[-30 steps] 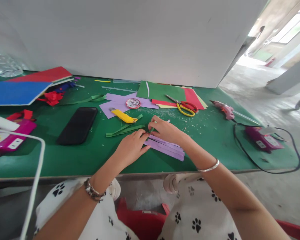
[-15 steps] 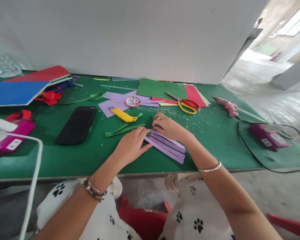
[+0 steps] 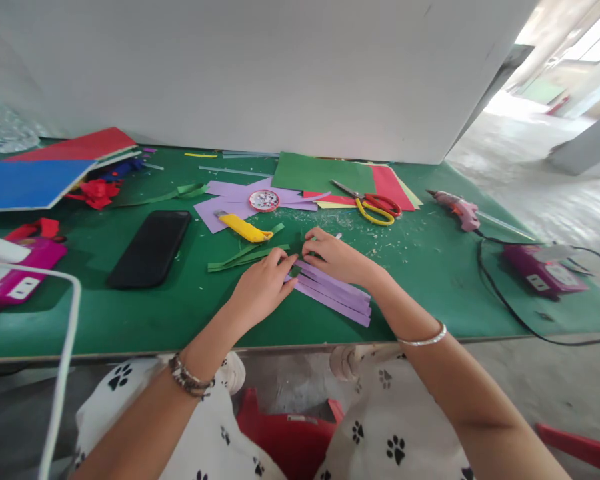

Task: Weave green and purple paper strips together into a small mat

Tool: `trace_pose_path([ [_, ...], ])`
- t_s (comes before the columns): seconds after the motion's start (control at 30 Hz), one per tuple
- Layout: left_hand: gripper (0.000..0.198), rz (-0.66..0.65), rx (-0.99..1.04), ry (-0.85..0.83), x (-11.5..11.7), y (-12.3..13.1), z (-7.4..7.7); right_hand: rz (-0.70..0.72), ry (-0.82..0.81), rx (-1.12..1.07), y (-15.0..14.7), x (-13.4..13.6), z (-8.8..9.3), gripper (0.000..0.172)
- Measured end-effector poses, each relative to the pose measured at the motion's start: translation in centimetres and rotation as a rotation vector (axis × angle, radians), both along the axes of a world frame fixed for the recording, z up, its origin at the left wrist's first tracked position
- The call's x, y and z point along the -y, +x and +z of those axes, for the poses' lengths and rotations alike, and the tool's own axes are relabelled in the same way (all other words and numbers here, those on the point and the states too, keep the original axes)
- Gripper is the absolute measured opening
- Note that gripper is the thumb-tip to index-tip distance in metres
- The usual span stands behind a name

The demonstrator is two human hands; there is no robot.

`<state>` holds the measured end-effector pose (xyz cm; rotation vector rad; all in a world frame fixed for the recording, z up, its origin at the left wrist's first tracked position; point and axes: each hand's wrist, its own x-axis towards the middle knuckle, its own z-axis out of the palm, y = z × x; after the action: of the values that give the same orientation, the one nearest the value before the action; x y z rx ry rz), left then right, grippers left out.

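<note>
Purple paper strips point(image 3: 336, 300), cut like a fringe, fan out across the green tabletop in front of me. My left hand point(image 3: 264, 283) is closed on their left end, thumb below and fingers above. From the other side, my right hand point(image 3: 337, 258) bends its fingers over the upper strips, its fingertips close to my left ones. A small pale tip shows just behind the right knuckles. What exactly the right fingertips pinch is hidden. Beside my left hand lie green paper strips point(image 3: 245, 260) and a yellow utility knife point(image 3: 245, 228).
Behind are purple cut paper point(image 3: 215, 212), a small round dish point(image 3: 264, 201), scissors point(image 3: 373, 208) and green paper point(image 3: 325, 175). A black phone point(image 3: 150, 249) lies left. A glue gun point(image 3: 457, 212) and a corded purple power strip point(image 3: 545, 270) are right. Coloured boards point(image 3: 35, 183) overlap far left.
My hands have drawn slightly closer together at the left end of the purple strips. The strips are bunched a little more tightly. The view has shifted slightly.
</note>
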<state>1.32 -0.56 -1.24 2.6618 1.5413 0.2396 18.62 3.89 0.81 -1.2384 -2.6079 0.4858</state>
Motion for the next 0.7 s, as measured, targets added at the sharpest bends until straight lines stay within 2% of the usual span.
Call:
trace_pose_path([
  [0.33,0.031,-0.014,0.036,-0.007,-0.15,0.02,0.0,-0.007,-0.007,-0.046,-0.18,-0.03,-0.24,0.014],
  [0.7,0.03,-0.039,0.311,-0.075,-0.36,-0.03,-0.4,-0.065,-0.036,-0.144,-0.23,-0.59,-0.97,0.008],
])
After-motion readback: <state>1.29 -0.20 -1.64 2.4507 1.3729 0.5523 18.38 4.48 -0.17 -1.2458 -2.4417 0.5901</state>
